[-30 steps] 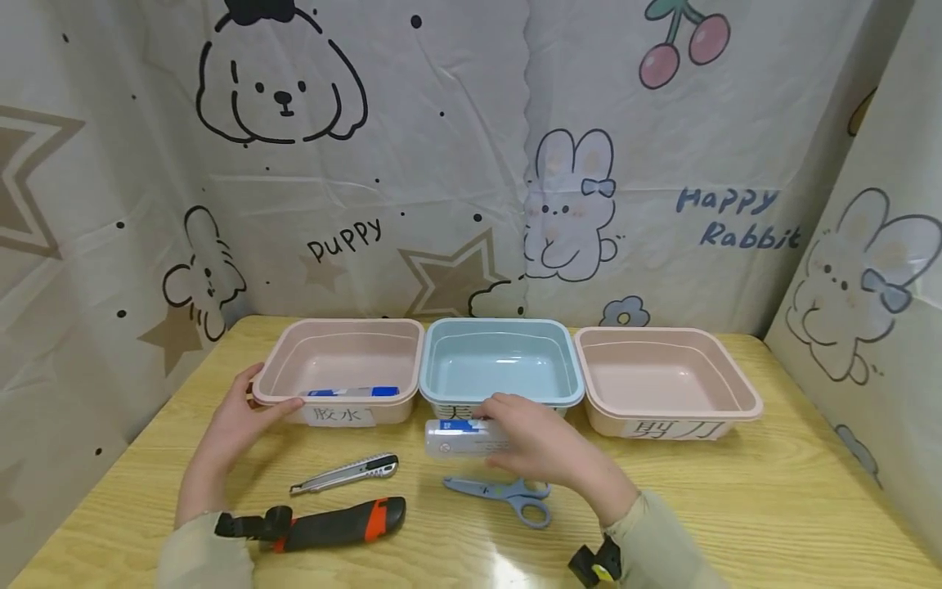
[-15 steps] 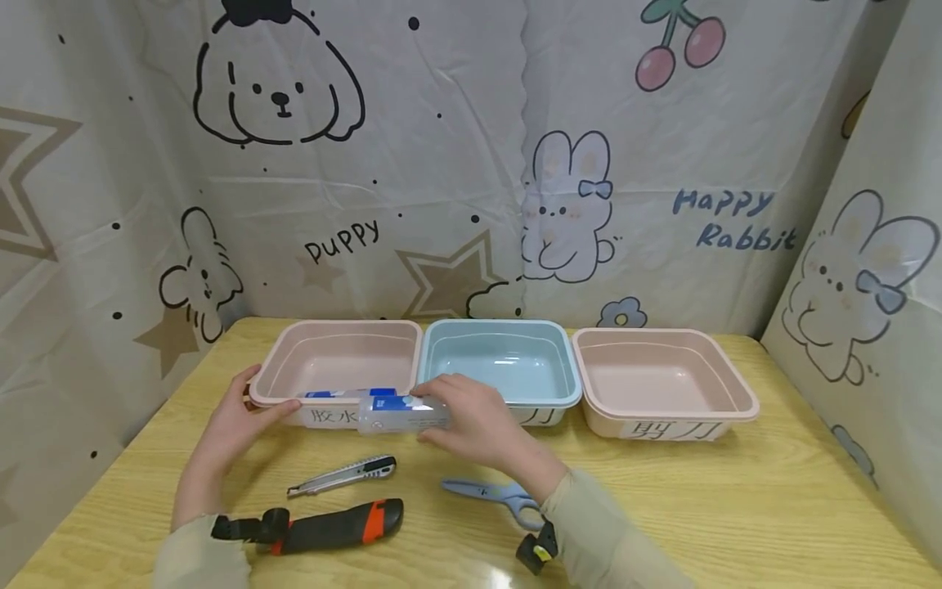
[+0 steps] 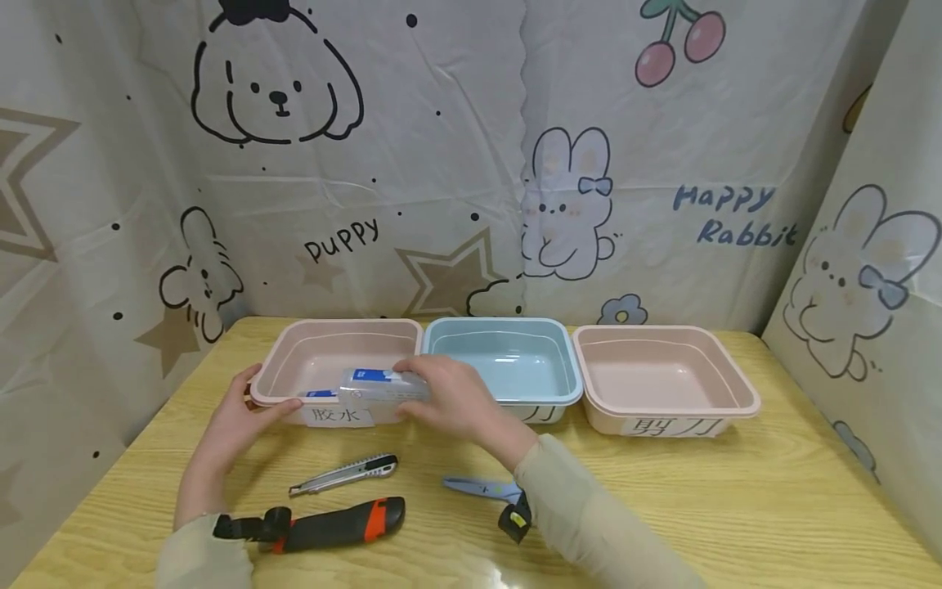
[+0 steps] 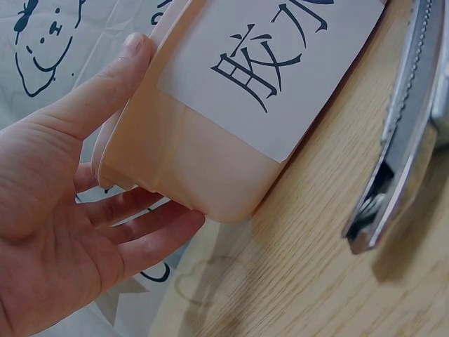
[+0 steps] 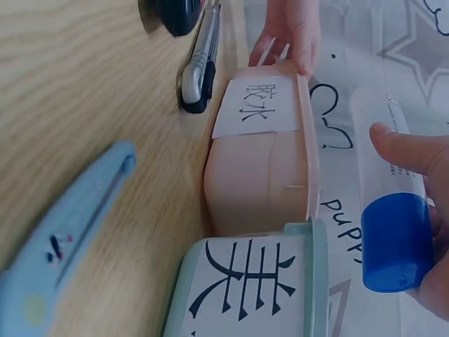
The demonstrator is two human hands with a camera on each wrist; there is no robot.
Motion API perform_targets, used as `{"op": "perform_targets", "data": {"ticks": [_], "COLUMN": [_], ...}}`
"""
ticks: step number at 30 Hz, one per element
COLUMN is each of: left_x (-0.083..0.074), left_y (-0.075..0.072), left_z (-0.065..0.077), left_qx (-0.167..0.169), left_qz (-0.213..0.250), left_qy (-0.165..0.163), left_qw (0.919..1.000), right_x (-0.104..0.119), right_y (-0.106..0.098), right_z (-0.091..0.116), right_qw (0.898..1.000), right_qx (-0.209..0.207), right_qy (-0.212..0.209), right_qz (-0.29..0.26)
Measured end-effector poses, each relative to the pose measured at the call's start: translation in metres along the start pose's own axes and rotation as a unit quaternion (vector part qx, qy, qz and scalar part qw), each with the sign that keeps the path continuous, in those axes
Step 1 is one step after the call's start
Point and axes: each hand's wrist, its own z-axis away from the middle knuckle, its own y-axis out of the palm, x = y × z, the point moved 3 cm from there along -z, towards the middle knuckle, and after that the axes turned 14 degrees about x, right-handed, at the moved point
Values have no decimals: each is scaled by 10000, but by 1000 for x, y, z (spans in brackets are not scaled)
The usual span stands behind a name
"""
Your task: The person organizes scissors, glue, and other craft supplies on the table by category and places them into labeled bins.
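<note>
My right hand holds a clear glue bottle lying sideways over the front rim of the left pink bin. In the right wrist view its blue cap faces the palm side, and the thumb presses on the clear body. Inside that bin, just behind the front rim, another blue-labelled tube lies partly hidden by the bottle. My left hand grips the bin's left front corner, thumb on the rim and fingers against the end wall. A white paper label covers the bin's front.
A blue bin and a second pink bin stand to the right in the row. In front lie a silver utility knife, a black and red handled tool and blue scissors, partly behind the right wrist camera.
My right hand has carried the glue bottle leftward and up, from in front of the blue bin to over the left pink bin's rim. The left hand keeps its place on the corner.
</note>
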Motion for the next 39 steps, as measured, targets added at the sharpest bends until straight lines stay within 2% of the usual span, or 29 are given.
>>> {"op": "perform_targets", "data": {"ticks": [9, 15, 24, 30, 39], "left_x": [-1, 0, -3, -3, -1], "left_y": [-5, -5, -6, -6, 1], "left_z": [-2, -3, -4, -3, -1], "left_qx": [-45, -9, -85, -31, 56], "left_qz": [-47, -71, -108, -126, -28], "left_qy": [62, 40, 24, -54, -172], "left_qw": [10000, 10000, 9999, 9999, 9998], "right_x": [4, 7, 13, 12, 10], "right_y": [-2, 1, 1, 9, 32], "right_z": [-29, -46, -67, -82, -92], "right_qw": [9997, 9990, 9989, 9991, 9959], "right_qx": [179, 206, 163, 152, 458], "right_qy": [81, 275, 277, 400, 774], "right_qz": [119, 302, 341, 46, -34]}}
